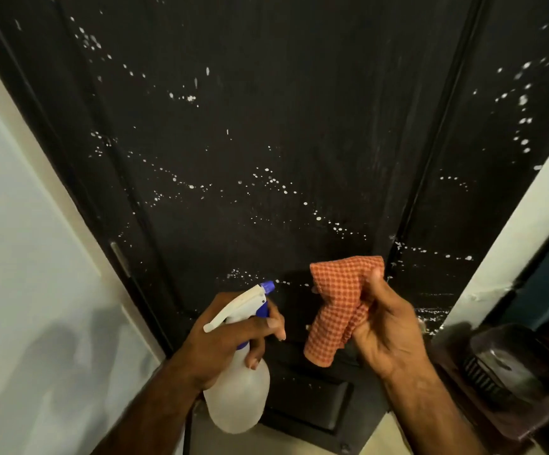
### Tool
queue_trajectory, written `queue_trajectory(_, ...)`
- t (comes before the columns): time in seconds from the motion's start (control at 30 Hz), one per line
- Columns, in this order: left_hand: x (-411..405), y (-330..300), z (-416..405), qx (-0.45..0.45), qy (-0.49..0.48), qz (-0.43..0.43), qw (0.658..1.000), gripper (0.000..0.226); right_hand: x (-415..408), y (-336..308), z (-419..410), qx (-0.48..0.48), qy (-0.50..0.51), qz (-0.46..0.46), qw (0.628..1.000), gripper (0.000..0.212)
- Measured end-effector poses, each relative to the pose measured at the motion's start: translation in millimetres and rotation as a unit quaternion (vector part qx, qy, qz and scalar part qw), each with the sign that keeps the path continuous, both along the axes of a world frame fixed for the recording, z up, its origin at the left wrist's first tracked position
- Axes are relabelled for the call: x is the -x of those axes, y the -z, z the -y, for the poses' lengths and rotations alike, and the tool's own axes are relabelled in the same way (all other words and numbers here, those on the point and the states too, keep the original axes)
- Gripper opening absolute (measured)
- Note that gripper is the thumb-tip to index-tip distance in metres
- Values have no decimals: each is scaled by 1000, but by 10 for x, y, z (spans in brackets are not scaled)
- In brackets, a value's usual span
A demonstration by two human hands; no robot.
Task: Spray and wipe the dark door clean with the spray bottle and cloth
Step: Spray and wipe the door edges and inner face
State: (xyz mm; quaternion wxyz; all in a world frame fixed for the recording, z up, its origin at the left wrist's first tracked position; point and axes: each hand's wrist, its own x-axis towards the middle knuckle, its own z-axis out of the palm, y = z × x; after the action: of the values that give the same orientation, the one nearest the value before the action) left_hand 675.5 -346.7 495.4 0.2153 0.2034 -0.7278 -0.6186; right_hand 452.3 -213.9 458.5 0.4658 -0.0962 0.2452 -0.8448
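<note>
Head view: left hand (224, 336) gripping spray bottle (238, 385) by its neck, nozzle toward speckled dark door (266, 142); right hand (384, 326) clutching bunched orange cloth (338, 307) near door.

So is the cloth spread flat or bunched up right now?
Bunched up. The orange checked cloth is crumpled in the right hand, fingers curled round it, its lower end hanging loose, apart from the door.

Speckled dark door (266, 142); white, blue-nozzled spray bottle (238, 389) and bunched orange checked cloth (338, 303) before it.
</note>
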Motion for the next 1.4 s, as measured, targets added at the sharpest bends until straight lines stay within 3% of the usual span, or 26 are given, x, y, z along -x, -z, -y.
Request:
queue_trajectory(0.07,82,-72,-93,4,7,1,1000,22,44,-27,-5,-61,41,-69,995,24)
queue_trajectory(0.1,124,-110,-140,4,7,4,1000,23,63,-41,-4,-74,54,-86,992,20)
queue_trajectory(0.4,681,-323,-756,-66,-120,123,983,23,261,-368,-328,-41,-29,-153,987,38)
queue_trajectory(0.57,720,-601,-899,-61,-96,80,990,40,501,-480,-578,-3,-122,-239,963,43)
queue_trajectory(0.63,714,-698,-890,-65,-103,42,992,44,598,-628,-631,-37,-96,-364,926,42)
queue_trajectory(0.7,702,-833,-855,-69,-100,-2,993,45,686,-849,-650,-43,-29,-513,857,40)
queue_trajectory(0.77,697,-995,-787,-62,-90,-34,993,45,776,-1083,-577,-20,52,-593,803,32)
queue_trajectory(0.9,677,-1382,-649,-69,-47,-84,993,34,822,-1533,-381,34,197,-647,736,31)
queue_trajectory(1.07,720,-1918,-453,-57,14,-124,991,33,758,-2144,-206,11,438,-674,595,15)
queue_trajectory(1.13,788,-2137,-356,-54,30,-131,989,28,717,-2352,-81,27,468,-664,583,12)
queue_trajectory(1.3,937,-2688,32,-55,64,-140,987,31,618,-2731,420,70,528,-606,591,35)
queue_trajectory(1.4,975,-3004,298,-41,87,-151,984,35,590,-2906,678,54,575,-589,565,25)
